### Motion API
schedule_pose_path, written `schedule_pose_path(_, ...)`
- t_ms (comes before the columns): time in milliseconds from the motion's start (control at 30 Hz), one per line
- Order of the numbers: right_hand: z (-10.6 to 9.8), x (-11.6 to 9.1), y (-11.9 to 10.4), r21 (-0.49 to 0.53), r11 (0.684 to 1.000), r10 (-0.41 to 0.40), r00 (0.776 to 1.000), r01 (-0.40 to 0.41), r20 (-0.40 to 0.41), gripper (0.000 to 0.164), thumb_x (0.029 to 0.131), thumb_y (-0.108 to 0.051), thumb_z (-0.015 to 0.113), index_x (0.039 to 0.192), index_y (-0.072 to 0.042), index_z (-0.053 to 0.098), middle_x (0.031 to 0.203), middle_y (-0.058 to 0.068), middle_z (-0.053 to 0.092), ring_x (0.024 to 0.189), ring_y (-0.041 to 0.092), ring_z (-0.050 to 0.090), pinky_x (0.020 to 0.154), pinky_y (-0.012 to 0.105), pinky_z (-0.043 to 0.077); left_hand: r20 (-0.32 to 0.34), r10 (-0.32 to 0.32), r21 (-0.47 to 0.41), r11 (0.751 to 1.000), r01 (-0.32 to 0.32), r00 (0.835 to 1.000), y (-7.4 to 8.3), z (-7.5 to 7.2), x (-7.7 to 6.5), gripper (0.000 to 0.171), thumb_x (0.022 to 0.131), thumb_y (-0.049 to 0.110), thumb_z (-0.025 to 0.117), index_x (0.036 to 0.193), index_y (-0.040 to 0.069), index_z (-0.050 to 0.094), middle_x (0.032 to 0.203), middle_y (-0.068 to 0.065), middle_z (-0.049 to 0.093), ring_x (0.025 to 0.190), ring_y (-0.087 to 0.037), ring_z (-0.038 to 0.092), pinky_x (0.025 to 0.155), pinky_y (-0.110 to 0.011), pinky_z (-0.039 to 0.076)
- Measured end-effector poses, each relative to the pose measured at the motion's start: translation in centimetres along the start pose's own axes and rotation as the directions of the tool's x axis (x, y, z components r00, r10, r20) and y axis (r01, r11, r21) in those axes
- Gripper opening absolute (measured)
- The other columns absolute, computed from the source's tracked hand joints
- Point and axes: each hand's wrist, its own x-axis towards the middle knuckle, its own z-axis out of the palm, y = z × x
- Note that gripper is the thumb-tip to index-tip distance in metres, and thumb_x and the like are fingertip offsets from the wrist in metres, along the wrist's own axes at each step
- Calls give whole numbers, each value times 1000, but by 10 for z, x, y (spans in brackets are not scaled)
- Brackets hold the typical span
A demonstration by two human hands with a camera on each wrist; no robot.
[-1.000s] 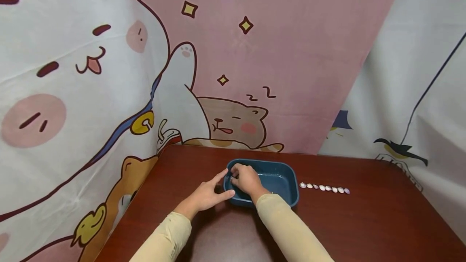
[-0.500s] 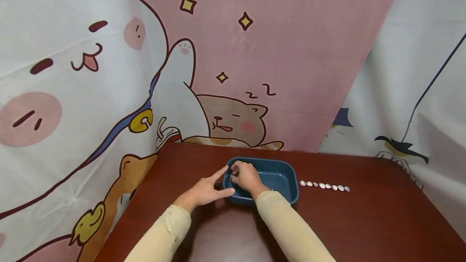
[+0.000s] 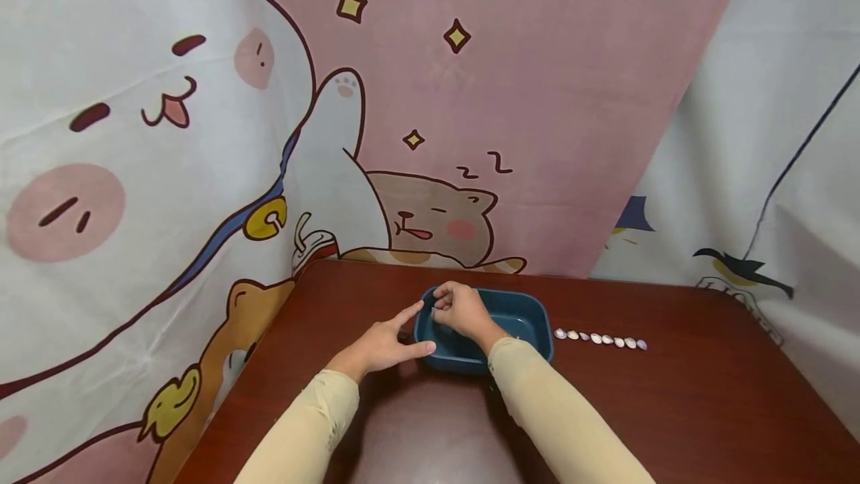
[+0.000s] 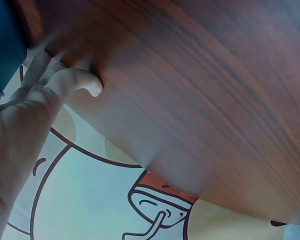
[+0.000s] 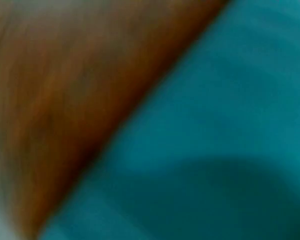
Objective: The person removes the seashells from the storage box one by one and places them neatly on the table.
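Observation:
In the head view, my right hand (image 3: 463, 312) is over the left end of a dark blue rectangular basin (image 3: 517, 327). Its thumb and fingertips pinch a small pale shell (image 3: 435, 311), mostly covered by the fingers. My left hand (image 3: 383, 346) lies at the basin's left side, thumb and forefinger spread apart against the rim. To the right of the basin, several small white and purplish shells (image 3: 596, 338) lie in a line on the table. The right wrist view is blurred, showing only blue basin wall and part of the hand.
The table (image 3: 699, 387) is reddish-brown, glossy wood. A cloth (image 3: 551, 95) printed with cartoon animals hangs behind it and along the left side. The basin's front rim stands between my right forearm and the basin floor.
My right hand has risen a little inside the basin and shifted slightly right, with its fingertips still together. The left hand and the row of shells stay put.

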Motion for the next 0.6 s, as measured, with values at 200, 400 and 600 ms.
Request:
schedule_pose_path(200, -73, -22, -5, 3, 996, -88, 995, 89, -40, 37, 93, -14, 84, 126, -6, 70, 107, 6, 80, 97, 19, 75, 86, 38, 62, -17, -11, 32, 999, 12, 1000, 1, 3, 1, 99, 89, 76, 68, 170, 40, 25, 156, -19, 59, 145, -41, 56, 115, -68, 45)
schedule_pose_path(400, -188, -57, 34, -212, 972, -140, 970, 97, -197, 38, 93, -12, 82, 126, -2, 68, 106, 13, 82, 94, 25, 78, 77, 25, 57, -37, 8, 40, 999, -6, 999, 2, 5, -3, 98, 90, 73, 69, 171, 38, 25, 155, -20, 59, 144, -43, 56, 115, -69, 45)
schedule_pose_path(600, -279, -111, 106, -348, 931, 1, 957, -107, -290, 47, 96, -14, 77, 135, 4, 61, 112, 24, 79, 94, 32, 78, 76, 36, 60, -48, 19, 50, 999, -17, 999, 1, 8, -3, 99, 91, 76, 67, 171, 39, 22, 153, -20, 61, 143, -42, 58, 114, -69, 45)
